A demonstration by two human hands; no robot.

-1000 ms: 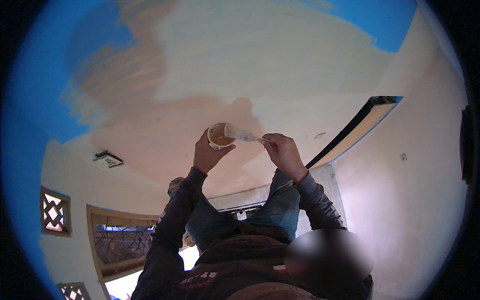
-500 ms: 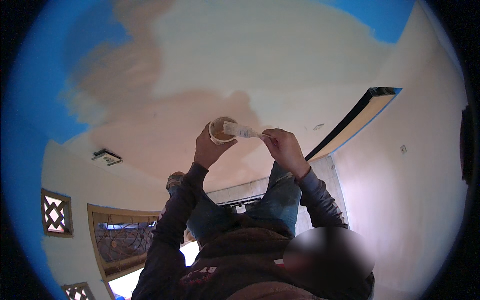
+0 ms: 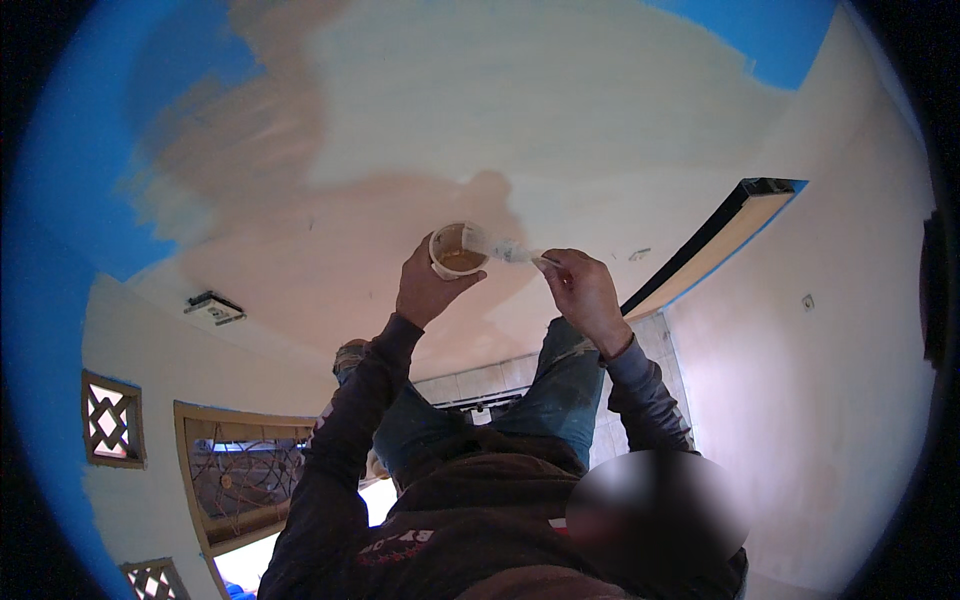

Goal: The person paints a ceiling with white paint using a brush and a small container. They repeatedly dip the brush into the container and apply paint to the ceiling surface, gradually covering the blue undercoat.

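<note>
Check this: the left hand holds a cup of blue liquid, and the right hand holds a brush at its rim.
Wrong in one respect: the liquid in the cup is brown, not blue, as the head view shows. The left hand holds it; the right hand holds the brush at its rim.

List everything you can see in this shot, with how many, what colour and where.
Cup: one, pale with brown liquid inside, held up at picture centre.
Brush: one, pale and blurred, its tip at the cup's rim.
Painted surface: one, whitish and tan with blue edges, across the top.
Lattice windows: at least three, pale frames, lower left.
Small box fixture: one, white, left of centre.
Long dark-edged panel: one, tan, right.
Jeans: one pair, blue, centre.
Left hand: one, holding the cup.
Right hand: one, holding the brush.
</note>
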